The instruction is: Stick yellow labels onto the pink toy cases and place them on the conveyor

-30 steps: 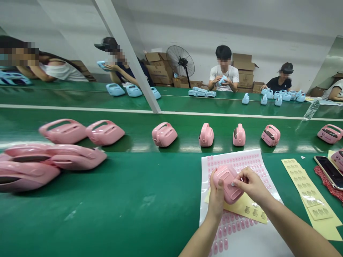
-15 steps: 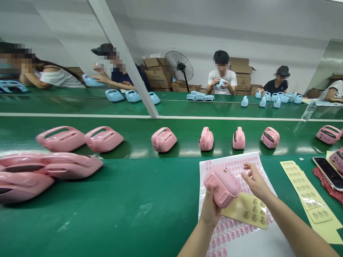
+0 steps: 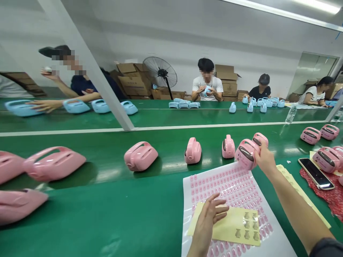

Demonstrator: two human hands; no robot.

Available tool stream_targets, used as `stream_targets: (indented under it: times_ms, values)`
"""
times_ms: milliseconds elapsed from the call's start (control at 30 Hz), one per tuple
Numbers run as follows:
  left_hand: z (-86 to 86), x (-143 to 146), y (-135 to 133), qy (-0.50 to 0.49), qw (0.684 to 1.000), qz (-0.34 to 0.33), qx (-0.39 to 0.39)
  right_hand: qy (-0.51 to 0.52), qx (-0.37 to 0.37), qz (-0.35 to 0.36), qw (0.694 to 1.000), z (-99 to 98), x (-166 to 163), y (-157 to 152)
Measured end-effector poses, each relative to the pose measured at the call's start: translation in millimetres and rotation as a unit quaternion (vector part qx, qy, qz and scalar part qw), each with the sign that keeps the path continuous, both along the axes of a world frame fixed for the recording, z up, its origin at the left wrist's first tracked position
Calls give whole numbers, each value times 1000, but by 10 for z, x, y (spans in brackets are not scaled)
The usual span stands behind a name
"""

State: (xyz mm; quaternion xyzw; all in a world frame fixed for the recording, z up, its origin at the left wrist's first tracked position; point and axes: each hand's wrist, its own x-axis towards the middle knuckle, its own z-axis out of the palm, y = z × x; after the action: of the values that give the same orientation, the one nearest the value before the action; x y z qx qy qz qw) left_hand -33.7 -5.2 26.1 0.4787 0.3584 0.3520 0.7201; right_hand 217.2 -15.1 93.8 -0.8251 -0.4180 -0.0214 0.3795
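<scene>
While the right hand [image 3: 266, 157] has its grip closed on a pink case [image 3: 245, 154] at the far corner of the white sticker sheet [image 3: 276, 244], the left hand [image 3: 209, 219], its grip loosely spread, is over a yellow label sheet [image 3: 230, 225]. Beyond, other pink cases [image 3: 140, 157] stand along the green worktop [image 3: 120, 214].

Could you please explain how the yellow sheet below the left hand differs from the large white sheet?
The yellow sheet is smaller; the white sheet is much larger. The yellow sheet lies on the white sheet, which rests on the green table. The yellow sheet has a few dark-printed labels; the white sheet has many pink ovals. Both carry them in rows.
</scene>
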Motion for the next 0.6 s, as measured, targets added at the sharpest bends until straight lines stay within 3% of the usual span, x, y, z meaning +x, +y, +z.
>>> stream_targets:
  times_ms: [133,300,433,600]
  values:
    - [-121,2,-26,135,975,-57,167,-52,-100,-87,990,-35,246,462]
    - [-187,-20,-13,197,898,-200,338,-40,-109,-81,990,-165,355,806]
    - [-148,-14,-6,167,877,-275,356,-56,-82,-61,993,-216,220,886]
    - [-89,4,-28,116,898,-263,332,15,-9,53,998,-291,-77,1087]
